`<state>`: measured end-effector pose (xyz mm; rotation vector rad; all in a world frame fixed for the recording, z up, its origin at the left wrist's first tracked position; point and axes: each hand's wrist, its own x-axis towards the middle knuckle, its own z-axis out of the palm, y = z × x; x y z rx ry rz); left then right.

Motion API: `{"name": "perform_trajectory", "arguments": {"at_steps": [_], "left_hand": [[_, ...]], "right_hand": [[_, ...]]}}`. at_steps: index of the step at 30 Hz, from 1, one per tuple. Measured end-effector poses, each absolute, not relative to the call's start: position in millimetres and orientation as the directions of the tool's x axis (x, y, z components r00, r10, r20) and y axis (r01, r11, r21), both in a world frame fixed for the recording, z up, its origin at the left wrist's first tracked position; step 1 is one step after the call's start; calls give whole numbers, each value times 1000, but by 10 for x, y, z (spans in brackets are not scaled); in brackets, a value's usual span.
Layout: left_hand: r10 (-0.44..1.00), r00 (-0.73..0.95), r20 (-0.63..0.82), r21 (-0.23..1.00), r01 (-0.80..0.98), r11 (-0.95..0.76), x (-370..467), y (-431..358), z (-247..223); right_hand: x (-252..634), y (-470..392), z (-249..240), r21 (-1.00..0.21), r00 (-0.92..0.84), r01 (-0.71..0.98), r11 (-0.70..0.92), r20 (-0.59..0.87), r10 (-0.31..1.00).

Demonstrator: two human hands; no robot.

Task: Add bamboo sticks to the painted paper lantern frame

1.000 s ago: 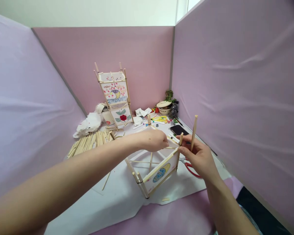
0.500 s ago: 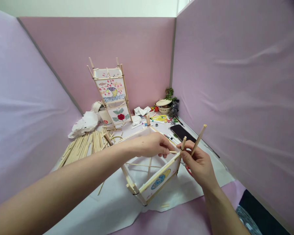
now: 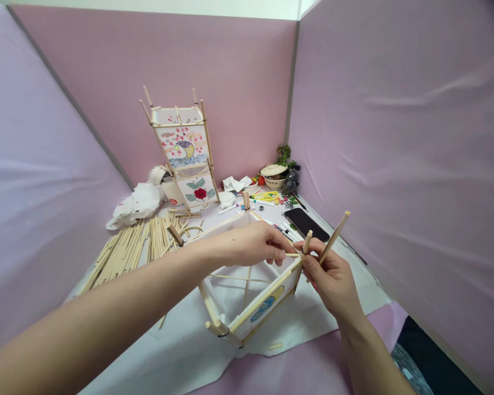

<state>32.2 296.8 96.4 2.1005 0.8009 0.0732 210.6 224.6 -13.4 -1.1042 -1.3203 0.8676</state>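
A box-shaped wooden stick frame [image 3: 267,302] with white paper sides stands in front of me; its near side bears a blue and yellow drawing. My left hand [image 3: 259,245] reaches across the frame's top, fingers closed on a short thin stick [image 3: 291,255] that runs to the right corner. At that corner my right hand [image 3: 331,282] pinches close to the upright post [image 3: 307,241], thumb and fingertips against the joint. A longer wooden stick [image 3: 335,236] slants up out of the same hand. The exact contact at the joint is partly hidden by my fingers.
A tall paper-and-stick lantern [image 3: 185,148] stands at the back left. Many loose sticks [image 3: 123,255] lie on the left beside a white plastic bag [image 3: 135,204]. A black phone [image 3: 307,223], markers [image 3: 288,233] and a lidded bowl [image 3: 274,176] are behind the frame.
The view has shifted slightly, so most things sit a little lower-left or higher-left in it. Both hands remain at the frame's right corner, with the fingers barely moved.
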Motion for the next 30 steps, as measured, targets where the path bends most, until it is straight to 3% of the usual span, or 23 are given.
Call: {"name": "perform_trajectory", "arguments": {"at_steps": [11,18,23,26,30], "left_hand": [[615,746,-256,639,608,-471,378,2873,1039],[662,719,-212,509,659,-553,326,2752,1088],[744,648,-165,444,722,-531,58,2731,1131],[821,568,-62,445,752,-487,-195,2615,1222],[879,423,222,402,781,-477,-539,2377,1332]], "right_hand": [[2104,2231,-136,-955,88,119,273,284,955],[2147,2191,-182,-959,148,-10,284,279,949],[2264,2020,41,-944,215,-144,298,264,940],[2355,1807,316,-948,203,-156,277,244,948],[2373,1555,749,-972,84,-119,201,192,978]]}}
